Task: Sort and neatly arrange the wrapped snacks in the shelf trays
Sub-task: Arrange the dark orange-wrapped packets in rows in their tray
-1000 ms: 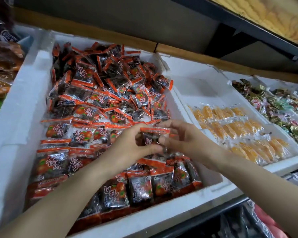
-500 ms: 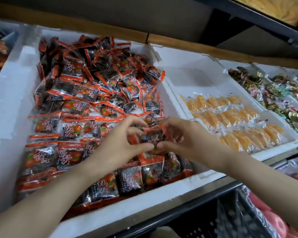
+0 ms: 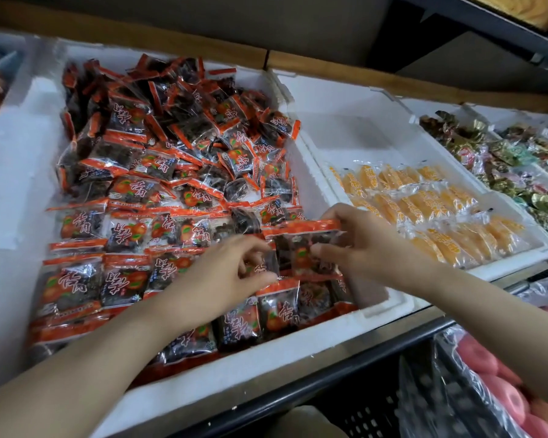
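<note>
Head view, one frame. Both hands are over the near right part of the big foam tray (image 3: 266, 352).

Right hand (image 3: 361, 245) – fingers curled over the orange top strip of a packet (image 3: 301, 245), thumb under, clamped on it. The packet is lifted just above the neat rows (image 3: 121, 257), tilted a bit, clear window facing me.

Left hand (image 3: 231, 273) – thumb and forefinger pinched together on the left edge of the same spot. I can't tell if it's the same packet or a second one overlapped behind it; motion blur there.

Tray contents:
- near half: orange-and-black packets laid flat in rows, edges overlapping, labels up
- far half: loose pile (image 3: 178, 121) of the same packets, tilted every which way, heaped against the back wall
- the held packet sits over the right end of the rows, near the right wall

Next tray (image 3: 345, 99) to the right: yellow packets (image 3: 424, 210) in tidy rows in its near half, back half bare foam. Beyond that, trays of mixed foil sweets (image 3: 487, 159), unsorted.

Below the shelf edge: a dark crate (image 3: 361, 406) and a clear bag (image 3: 487, 390) with pink-red items, bottom right. Blurry, can't tell what they are.
</note>
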{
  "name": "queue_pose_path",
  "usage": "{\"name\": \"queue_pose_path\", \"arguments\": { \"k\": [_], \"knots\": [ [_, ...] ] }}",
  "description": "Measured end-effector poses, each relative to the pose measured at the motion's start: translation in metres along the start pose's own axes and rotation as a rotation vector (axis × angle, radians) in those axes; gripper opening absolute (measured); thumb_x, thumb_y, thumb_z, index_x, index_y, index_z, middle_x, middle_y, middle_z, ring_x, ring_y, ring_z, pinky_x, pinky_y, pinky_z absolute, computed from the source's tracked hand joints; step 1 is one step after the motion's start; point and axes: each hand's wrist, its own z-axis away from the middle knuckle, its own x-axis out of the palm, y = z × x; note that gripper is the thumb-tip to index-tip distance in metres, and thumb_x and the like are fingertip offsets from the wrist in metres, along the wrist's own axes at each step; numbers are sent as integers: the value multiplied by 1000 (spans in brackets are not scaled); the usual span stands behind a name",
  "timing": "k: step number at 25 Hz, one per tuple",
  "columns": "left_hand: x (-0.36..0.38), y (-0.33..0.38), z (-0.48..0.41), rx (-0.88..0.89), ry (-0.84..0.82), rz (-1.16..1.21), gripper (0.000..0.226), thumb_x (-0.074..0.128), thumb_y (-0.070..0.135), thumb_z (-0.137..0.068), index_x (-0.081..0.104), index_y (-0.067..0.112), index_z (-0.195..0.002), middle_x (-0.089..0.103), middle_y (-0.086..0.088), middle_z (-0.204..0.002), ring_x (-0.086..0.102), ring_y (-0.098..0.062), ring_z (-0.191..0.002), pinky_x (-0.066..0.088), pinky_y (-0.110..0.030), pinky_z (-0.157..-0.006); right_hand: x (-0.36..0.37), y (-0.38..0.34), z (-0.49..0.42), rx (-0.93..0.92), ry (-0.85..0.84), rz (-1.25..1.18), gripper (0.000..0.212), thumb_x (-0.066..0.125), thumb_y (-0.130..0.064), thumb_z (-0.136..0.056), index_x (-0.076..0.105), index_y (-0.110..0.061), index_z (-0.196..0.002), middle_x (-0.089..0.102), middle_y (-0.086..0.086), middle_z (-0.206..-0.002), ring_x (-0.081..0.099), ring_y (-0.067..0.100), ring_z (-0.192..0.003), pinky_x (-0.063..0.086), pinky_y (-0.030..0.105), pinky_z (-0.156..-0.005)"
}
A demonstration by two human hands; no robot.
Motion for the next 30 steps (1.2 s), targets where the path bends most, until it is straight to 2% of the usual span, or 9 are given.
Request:
{"name": "queue_pose_path", "arguments": {
  "k": [4,9,13,16,20,22,25,27,30],
  "knots": [
    [8,-7,-1,35,-72,-171,16,58,35,-91,67,27,-101,56,23,-85,49,9,-80,38,-8,-67,3,20,-7,37,-129,34,11,67,-15,-84,58,-21,-85,68,2,-84,64,18,-77,52,34,-77],
    [10,-10,-4,6,-24,-143,14,57,24,-94,68,25,-102,55,23,-82,50,12,-71,38,-5,-60,14,34,-10,-67,-214,316,20,62,-10,-88,62,-15,-108,67,0,-102,61,13,-93,45,20,-82],
    [9,-11,-4,6,-45,-132,14,59,23,-93,68,27,-101,58,20,-82,52,9,-68,40,-8,-60,19,33,-13,-169,-184,456,18,60,-13,-90,61,-18,-107,62,-5,-106,58,13,-93,46,24,-84],
    [10,-10,-3,28,-32,-157,14,58,25,-93,68,28,-102,60,17,-89,53,6,-75,42,-9,-65,20,30,-8,-244,-160,472,26,59,-28,-90,57,-21,-115,51,-8,-112,44,2,-89,36,13,-80],
    [5,-8,0,55,-7,-164,16,56,27,-94,62,28,-108,54,16,-100,52,5,-86,43,-12,-75,16,23,-6,-330,-251,657,39,61,-45,-85,55,-27,-119,47,-12,-117,41,3,-108,31,14,-87],
    [-7,-11,0,54,83,-190,21,54,29,-95,58,28,-115,50,17,-108,49,1,-101,39,-14,-86,13,15,-15,-338,-241,648,37,58,-46,-85,56,-28,-117,49,-13,-116,44,1,-103,30,8,-82],
    [-36,-23,-12,-6,304,-299,31,52,30,-95,51,27,-125,45,12,-123,40,-7,-119,31,-26,-105,19,-3,-45,-344,-80,453,33,55,-38,-89,54,-21,-118,53,-6,-115,48,4,-97,30,3,-78],
    [-57,-37,-25,-62,390,-452,41,50,30,-95,42,24,-136,39,7,-136,31,-12,-130,21,-31,-111,32,-13,-77,-338,11,386,43,57,-32,-91,45,-18,-130,49,-1,-127,45,12,-114,30,12,-91],
    [-80,-61,-47,-156,377,-601,53,48,30,-97,29,20,-146,22,-1,-154,15,-18,-143,12,-37,-116,58,-27,-124,-307,-13,353,60,59,-31,-91,30,-19,-142,38,2,-143,34,17,-132,27,29,-107]
  ]
}}
